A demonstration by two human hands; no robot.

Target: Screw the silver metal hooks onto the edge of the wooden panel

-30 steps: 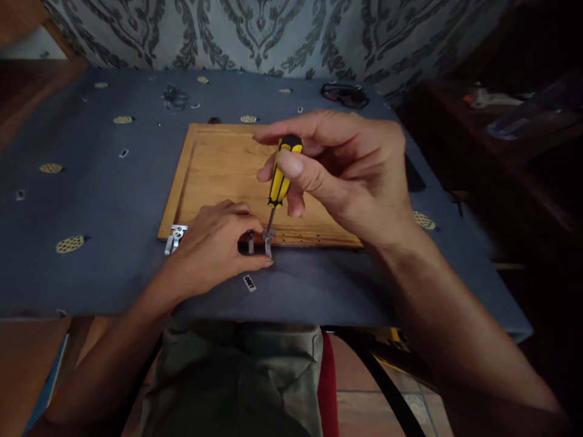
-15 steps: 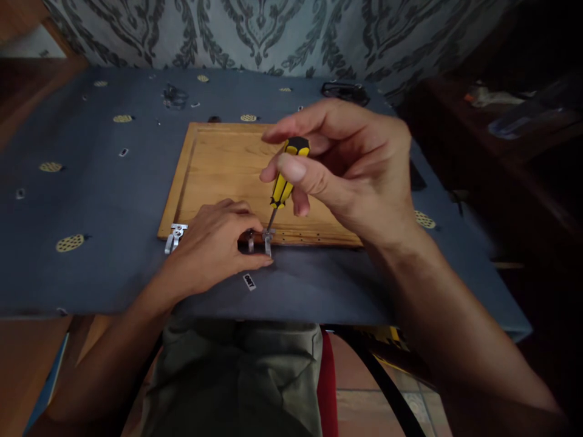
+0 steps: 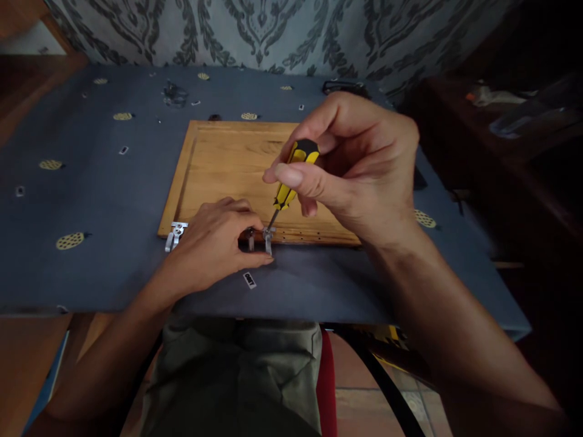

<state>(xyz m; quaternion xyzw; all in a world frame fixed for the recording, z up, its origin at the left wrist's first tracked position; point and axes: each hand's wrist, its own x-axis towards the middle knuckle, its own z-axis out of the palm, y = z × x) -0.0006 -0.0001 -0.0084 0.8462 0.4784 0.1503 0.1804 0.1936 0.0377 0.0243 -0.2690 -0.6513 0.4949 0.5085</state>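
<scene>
My right hand (image 3: 364, 164) pinches the yellow and black handle of a screwdriver (image 3: 286, 188) between thumb and fingers. Its shaft slants down to a metal hinge (image 3: 268, 243) on the near edge of a wooden panel (image 3: 228, 164). With thumb below and fingers above, my left hand (image 3: 214, 243) grips that hinge against the edge. A second metal hinge (image 3: 175, 237) sits at the panel's near left corner, left of my left hand. Small dark holes run along the edge to the right of the gripped hinge. The screw under the tip is too small to make out.
The panel lies on a table with a dark blue cloth (image 3: 91, 200) printed with pineapples. Toward the back are a clear, tangled-looking item (image 3: 174, 94) and a black object (image 3: 345, 88). A dark object (image 3: 419, 179) lies partly behind my right hand.
My right hand's fingers have shifted round the screwdriver handle, and the handle has tilted slightly to the right. My left hand and the hinge stay in place.
</scene>
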